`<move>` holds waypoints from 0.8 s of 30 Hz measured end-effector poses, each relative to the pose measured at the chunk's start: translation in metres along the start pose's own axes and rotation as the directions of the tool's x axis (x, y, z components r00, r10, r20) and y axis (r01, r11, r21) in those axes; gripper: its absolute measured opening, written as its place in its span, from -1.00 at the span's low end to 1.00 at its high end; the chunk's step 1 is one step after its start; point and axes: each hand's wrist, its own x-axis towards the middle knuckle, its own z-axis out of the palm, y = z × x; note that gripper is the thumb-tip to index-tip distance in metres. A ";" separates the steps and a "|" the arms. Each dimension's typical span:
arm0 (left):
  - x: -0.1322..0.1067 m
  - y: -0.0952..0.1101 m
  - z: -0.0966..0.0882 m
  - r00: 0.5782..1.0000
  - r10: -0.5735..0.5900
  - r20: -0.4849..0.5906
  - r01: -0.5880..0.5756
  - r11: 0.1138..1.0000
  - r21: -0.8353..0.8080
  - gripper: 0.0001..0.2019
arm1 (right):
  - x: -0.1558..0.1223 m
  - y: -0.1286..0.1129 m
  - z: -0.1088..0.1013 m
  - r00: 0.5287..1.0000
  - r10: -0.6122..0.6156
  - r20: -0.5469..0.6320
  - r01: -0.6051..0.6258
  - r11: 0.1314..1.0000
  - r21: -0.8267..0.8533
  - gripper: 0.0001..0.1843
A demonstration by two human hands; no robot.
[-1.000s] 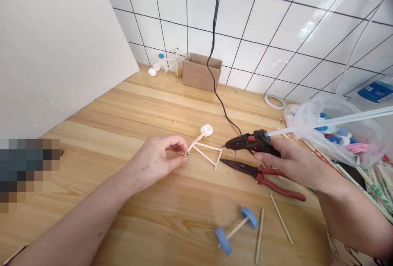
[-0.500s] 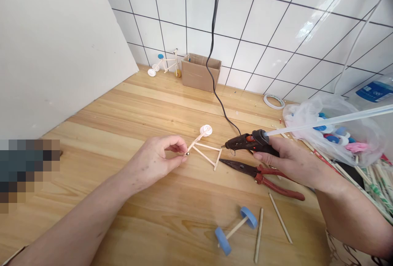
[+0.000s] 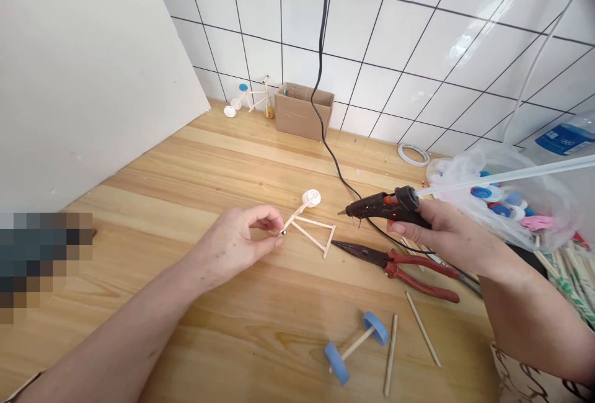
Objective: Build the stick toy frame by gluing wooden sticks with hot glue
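Note:
Between thumb and fingers, my left hand (image 3: pixel 251 232) pinches one end of a small stick frame (image 3: pixel 312 222) with a white bottle-cap wheel (image 3: pixel 312 198) at its far end. My right hand (image 3: pixel 446 239) is closed around a black hot glue gun (image 3: pixel 388 204), and a long clear glue stick (image 3: pixel 502 175) juts from its back. The gun's nozzle points left, a little above the frame's right corner and apart from it. Red-handled long-nose pliers (image 3: pixel 395 263) lie just right of the frame, below the gun.
Two blue caps on a stick axle (image 3: pixel 357 348) lie in front, beside two loose sticks (image 3: pixel 391 355). At the wall stand a finished-looking stick tricycle (image 3: pixel 251 94) and a cardboard box (image 3: pixel 303 111). A tape roll (image 3: pixel 413 154) and a plastic bag of caps (image 3: pixel 497 195) lie right. A black cord (image 3: pixel 332 155) crosses the table.
The glue gun in my right hand has moved up and to the right, its nozzle leaving the frame's corner. My left hand and the frame stay in place.

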 end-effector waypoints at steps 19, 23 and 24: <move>-0.001 -0.002 -0.007 0.996 -0.056 0.074 0.051 0.996 0.066 -0.82 | 0.000 0.033 -0.030 0.941 0.166 -0.296 0.050 0.796 0.603 -0.73; -0.003 0.003 -0.008 0.996 -0.055 0.069 0.051 0.997 0.055 -0.81 | -0.001 0.029 -0.031 0.933 0.144 -0.330 0.096 0.783 0.614 -0.71; -0.003 0.004 -0.008 0.996 -0.050 0.068 0.047 0.998 0.048 -0.81 | -0.001 0.030 -0.032 0.926 0.139 -0.350 0.115 0.782 0.613 -0.71</move>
